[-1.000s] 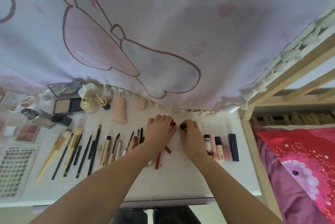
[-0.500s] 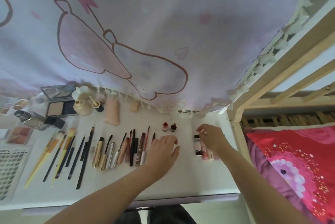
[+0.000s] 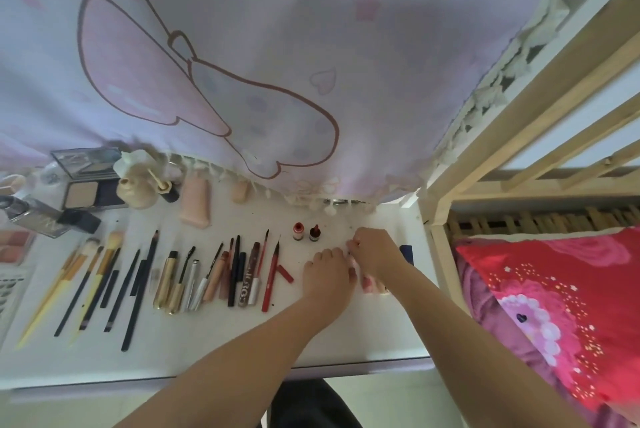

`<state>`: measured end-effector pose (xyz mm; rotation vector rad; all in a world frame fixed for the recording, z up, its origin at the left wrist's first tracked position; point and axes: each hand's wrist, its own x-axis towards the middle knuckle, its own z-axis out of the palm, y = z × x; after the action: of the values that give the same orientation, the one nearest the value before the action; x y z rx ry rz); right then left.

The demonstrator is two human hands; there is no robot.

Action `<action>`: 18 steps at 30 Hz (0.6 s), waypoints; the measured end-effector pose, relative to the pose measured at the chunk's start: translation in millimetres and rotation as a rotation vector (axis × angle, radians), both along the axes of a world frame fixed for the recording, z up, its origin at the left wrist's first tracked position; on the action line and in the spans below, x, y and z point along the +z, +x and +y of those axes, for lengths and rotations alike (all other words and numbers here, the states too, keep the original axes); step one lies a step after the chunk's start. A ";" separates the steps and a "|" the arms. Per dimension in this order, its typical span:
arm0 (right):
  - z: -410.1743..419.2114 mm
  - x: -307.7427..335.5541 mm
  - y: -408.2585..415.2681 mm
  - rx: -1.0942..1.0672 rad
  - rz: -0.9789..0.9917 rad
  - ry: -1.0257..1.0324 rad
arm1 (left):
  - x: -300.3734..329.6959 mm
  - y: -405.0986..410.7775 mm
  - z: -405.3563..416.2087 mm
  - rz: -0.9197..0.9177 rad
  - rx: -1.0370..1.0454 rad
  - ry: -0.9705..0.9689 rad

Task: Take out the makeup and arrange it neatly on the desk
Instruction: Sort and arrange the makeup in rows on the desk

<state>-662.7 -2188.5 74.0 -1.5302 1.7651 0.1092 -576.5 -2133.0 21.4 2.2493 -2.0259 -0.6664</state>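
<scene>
Both grips sit together on the table [image 3: 214, 355]: our right hand [image 3: 375, 252] is curled over the pink lip tubes [image 3: 372, 284], pinching something small we can't make out; our left hand [image 3: 327, 277] lies just beside it, fingers bent, grip state unclear. Two small red bottles [image 3: 306, 232] stand upright just beyond the left hand. Pens & liners [image 3: 242, 275] run in a row further left, w/ brushes [image 3: 93, 275] past them. Risk, we reckon: a knuckle swing tips those bottles, or shoving the tubes breaks the row.
</scene>
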 end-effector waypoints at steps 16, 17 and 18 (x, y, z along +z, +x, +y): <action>34.8 58.1 33.8 -0.092 -0.701 0.135 | 86.4 114.8 25.4 0.295 -0.207 -0.104; 37.4 62.2 36.6 -0.090 -0.740 0.105 | 90.3 118.8 25.4 0.347 -0.193 -0.107; 40.0 66.4 39.7 -0.076 -0.764 0.085 | 93.7 123.4 26.3 0.367 -0.197 -0.121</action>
<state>-623.0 -2148.6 140.4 -1.2098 1.1789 -0.3870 -453.1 -2106.8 115.1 1.7242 -2.0489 -0.8700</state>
